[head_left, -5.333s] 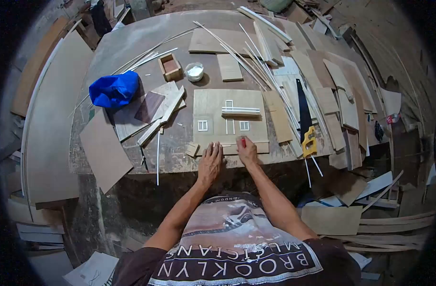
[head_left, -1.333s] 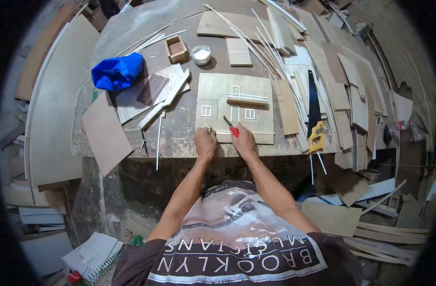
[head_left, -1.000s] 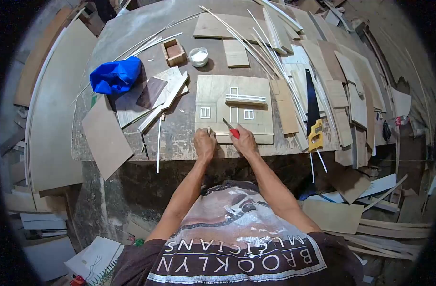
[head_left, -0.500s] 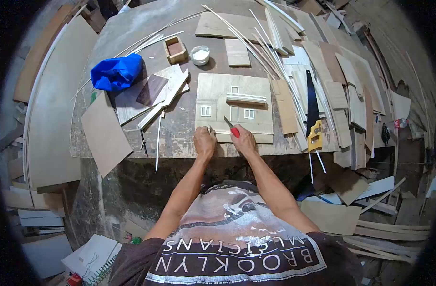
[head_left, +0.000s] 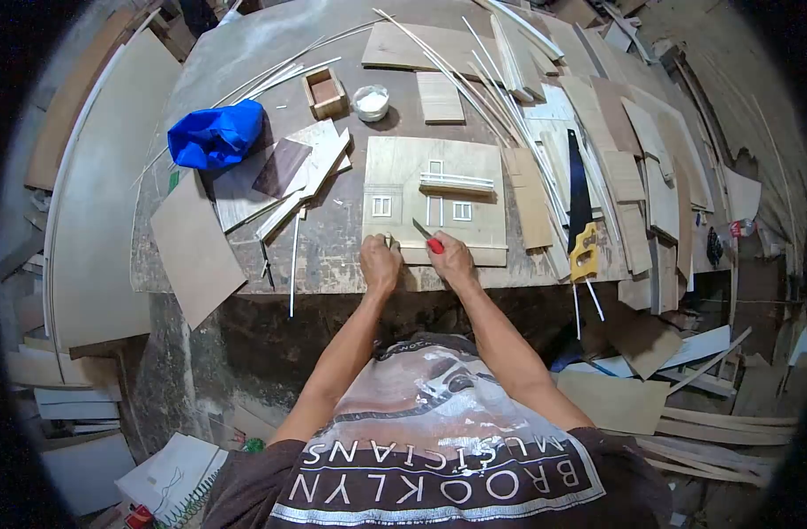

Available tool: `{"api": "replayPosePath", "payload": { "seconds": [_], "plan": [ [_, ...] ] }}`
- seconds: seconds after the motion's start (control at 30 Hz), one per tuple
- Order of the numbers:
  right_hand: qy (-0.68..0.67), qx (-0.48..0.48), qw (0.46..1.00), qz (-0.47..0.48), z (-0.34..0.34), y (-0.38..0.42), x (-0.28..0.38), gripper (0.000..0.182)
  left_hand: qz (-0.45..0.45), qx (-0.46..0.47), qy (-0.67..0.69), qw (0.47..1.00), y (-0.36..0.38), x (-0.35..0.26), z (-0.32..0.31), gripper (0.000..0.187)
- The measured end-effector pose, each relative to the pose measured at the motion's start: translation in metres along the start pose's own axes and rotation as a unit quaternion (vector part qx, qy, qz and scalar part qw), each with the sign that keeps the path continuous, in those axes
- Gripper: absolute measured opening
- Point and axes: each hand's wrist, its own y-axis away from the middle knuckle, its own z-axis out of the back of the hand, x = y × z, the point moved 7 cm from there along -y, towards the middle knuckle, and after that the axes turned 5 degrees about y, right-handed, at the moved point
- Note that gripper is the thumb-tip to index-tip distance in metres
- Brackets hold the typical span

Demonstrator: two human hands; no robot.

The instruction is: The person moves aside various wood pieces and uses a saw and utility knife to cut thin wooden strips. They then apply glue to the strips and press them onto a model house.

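My right hand (head_left: pixel 454 264) is closed around the red handle of a knife (head_left: pixel 423 230), whose blade points up and left over the board. Beneath both hands lies a plywood panel (head_left: pixel 483 234) with small white-framed windows, a door frame and a ledge of thin strips fixed on it. A narrow wooden strip (head_left: pixel 474 249) runs along its near edge. At the panel's near left corner, my left hand (head_left: pixel 381 264) is closed, with a small pale bit at its fingertips that is too small to name.
A yellow-handled saw (head_left: pixel 582 212) lies on the right among wood offcuts. Left of the panel are scrap pieces (head_left: pixel 311 172) and a blue bag (head_left: pixel 216 134). Behind stand a wooden box (head_left: pixel 324 93) and a tub of white paste (head_left: pixel 370 103). Thin sticks overhang the table's front edge.
The knife blade has tipped slightly lower and to the left. Both hands stay in nearly the same place on the panel.
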Motion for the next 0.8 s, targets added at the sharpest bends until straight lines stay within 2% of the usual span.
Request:
{"api": "replayPosePath", "payload": {
  "seconds": [0.13,0.2,0.33,0.47,0.53,0.6,0.67,0.73,0.8],
  "plan": [
    [-0.015,0.002,1.000,0.004,0.003,0.000,0.004,0.025,-0.028,-0.030,0.016,0.999,-0.001,-0.002,0.004,0.028],
    [-0.018,0.001,1.000,0.004,0.002,-0.001,0.003,0.025,0.001,0.057,0.004,0.998,-0.002,-0.001,-0.001,0.018],
    [-0.022,-0.016,0.999,0.017,0.002,-0.001,0.004,0.023,0.028,0.073,0.042,0.996,-0.001,-0.004,0.006,0.018],
    [-0.025,0.004,1.000,0.018,0.001,-0.002,0.003,0.023,-0.007,0.070,0.034,0.997,0.001,-0.003,0.002,0.018],
    [-0.016,0.004,1.000,0.010,0.003,-0.001,0.006,0.024,-0.068,0.036,0.044,0.996,0.005,-0.007,0.006,0.023],
    [-0.010,-0.014,1.000,0.022,0.006,0.002,0.007,0.024,-0.085,0.011,0.053,0.995,0.008,-0.009,0.008,0.022],
    [-0.009,-0.017,1.000,0.018,0.003,0.001,0.004,0.024,-0.061,0.031,0.066,0.995,0.007,-0.007,0.005,0.025],
    [-0.007,-0.022,1.000,0.015,0.006,-0.001,0.006,0.025,-0.082,0.049,0.058,0.994,0.004,-0.006,0.006,0.028],
    [-0.019,0.014,1.000,0.000,0.002,0.000,0.002,0.019,-0.061,0.102,0.067,0.991,0.004,0.000,0.001,0.028]
  ]
}}
